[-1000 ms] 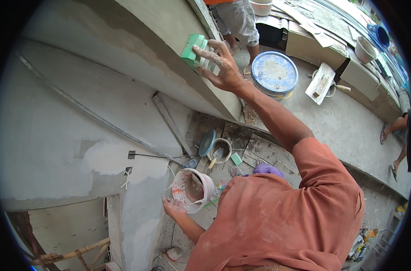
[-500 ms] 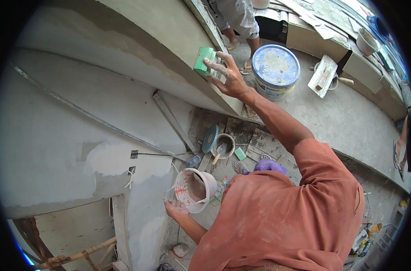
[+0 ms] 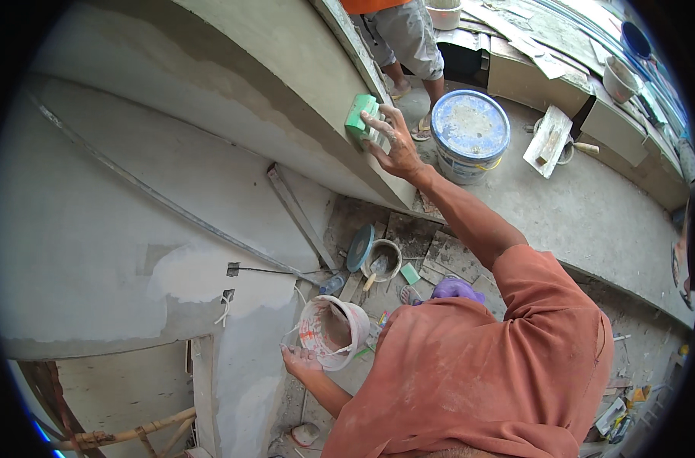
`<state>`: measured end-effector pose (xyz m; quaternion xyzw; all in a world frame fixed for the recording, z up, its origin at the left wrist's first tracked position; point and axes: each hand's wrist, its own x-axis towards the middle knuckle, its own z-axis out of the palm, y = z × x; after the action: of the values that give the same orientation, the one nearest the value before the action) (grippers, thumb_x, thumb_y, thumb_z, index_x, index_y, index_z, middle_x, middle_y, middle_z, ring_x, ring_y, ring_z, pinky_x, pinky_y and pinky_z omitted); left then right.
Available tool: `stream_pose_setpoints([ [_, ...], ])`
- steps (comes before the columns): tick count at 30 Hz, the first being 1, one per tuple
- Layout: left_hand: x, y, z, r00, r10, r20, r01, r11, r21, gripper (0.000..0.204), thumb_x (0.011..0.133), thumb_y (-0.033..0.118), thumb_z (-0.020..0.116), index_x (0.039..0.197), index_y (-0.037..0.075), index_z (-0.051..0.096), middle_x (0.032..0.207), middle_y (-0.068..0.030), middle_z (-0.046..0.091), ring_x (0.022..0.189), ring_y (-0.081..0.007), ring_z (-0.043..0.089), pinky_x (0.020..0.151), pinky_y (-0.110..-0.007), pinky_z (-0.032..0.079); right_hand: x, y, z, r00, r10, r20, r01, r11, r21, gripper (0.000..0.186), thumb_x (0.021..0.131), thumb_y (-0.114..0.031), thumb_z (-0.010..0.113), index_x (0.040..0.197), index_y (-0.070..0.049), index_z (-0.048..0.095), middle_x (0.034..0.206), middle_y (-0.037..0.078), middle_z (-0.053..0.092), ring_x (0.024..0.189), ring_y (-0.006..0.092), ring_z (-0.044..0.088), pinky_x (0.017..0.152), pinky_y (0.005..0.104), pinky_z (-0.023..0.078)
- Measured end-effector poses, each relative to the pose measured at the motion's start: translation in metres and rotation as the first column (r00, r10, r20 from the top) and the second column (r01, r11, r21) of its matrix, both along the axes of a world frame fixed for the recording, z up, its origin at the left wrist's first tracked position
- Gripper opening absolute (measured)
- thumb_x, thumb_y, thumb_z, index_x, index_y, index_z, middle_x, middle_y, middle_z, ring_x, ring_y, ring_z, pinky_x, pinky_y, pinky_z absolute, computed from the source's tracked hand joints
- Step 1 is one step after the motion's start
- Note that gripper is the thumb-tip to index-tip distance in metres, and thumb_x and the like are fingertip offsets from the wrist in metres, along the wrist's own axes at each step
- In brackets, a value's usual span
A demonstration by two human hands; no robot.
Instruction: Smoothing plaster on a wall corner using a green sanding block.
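Note:
My right hand (image 3: 393, 141) grips a green rectangular block (image 3: 360, 114) against the face of a plastered concrete beam (image 3: 286, 65), its fingers curled over the block. Below left, my left hand (image 3: 302, 359) holds a white bucket (image 3: 332, 328) by its handle side; grey-pink paste and red smears show inside. A large bucket with a blue lid (image 3: 470, 126) stands on the ledge just right of my raised hand. Under my arm, on the lower floor, are a pot with a trowel (image 3: 382, 256), a round blue lid (image 3: 360, 246) and a second green block (image 3: 410, 273).
A co-worker's legs (image 3: 420, 49) stand at the top; another person's foot shows at the right edge. A flat board (image 3: 546, 141) lies on the ledge (image 3: 592, 221). Long strips (image 3: 294, 206) lean on the left wall (image 3: 111, 229), above an opening with bamboo poles (image 3: 126, 431).
My right hand and the green block have moved down and right along the beam face. My left hand and its bucket have shifted only slightly.

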<state>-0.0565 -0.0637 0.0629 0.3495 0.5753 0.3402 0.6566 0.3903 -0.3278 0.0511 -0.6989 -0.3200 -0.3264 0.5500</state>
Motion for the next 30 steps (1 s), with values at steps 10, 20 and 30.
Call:
stream_pose_setpoints([
  [10, -0.002, 0.0, -0.011, 0.996, -0.003, -0.094, 0.003, 1.0, -0.009, 0.036, 0.097, 0.048, 0.063, 0.086, 0.02, 0.045, 0.07, 0.0056, 0.027, 0.057, -0.01, 0.022, 0.059, -0.028, 0.021, -0.011, 0.026, 0.159, 0.994, -0.008, 0.107, -0.011, 0.984, 0.176, 0.061, 0.085, -0.007, 0.076, 0.142, -0.017, 0.058, 0.127, 0.02, 0.046, 0.115, 0.0344, 0.051, 0.099, 0.0417, 0.045],
  [20, 0.003, 0.004, -0.019, 0.995, 0.101, 0.014, -0.101, 0.995, -0.026, 0.036, 0.097, 0.046, 0.064, 0.08, 0.023, 0.043, 0.064, 0.0079, 0.028, 0.05, -0.0073, 0.021, 0.05, -0.027, 0.017, -0.002, 0.004, 0.011, 0.991, -0.106, -0.087, 0.104, 0.994, -0.028, 0.059, 0.085, -0.007, 0.076, 0.141, -0.016, 0.058, 0.129, 0.022, 0.047, 0.119, 0.0372, 0.053, 0.102, 0.0451, 0.045],
  [30, 0.0, 0.004, -0.017, 1.0, 0.009, -0.021, -0.009, 0.999, -0.039, 0.035, 0.099, 0.044, 0.062, 0.08, 0.021, 0.043, 0.063, 0.0078, 0.027, 0.049, -0.007, 0.023, 0.049, -0.024, 0.021, -0.009, 0.024, 0.145, 0.997, 0.004, 0.081, -0.011, 0.996, 0.086, 0.06, 0.086, -0.008, 0.076, 0.143, -0.017, 0.057, 0.132, 0.023, 0.046, 0.123, 0.039, 0.05, 0.104, 0.0442, 0.042],
])
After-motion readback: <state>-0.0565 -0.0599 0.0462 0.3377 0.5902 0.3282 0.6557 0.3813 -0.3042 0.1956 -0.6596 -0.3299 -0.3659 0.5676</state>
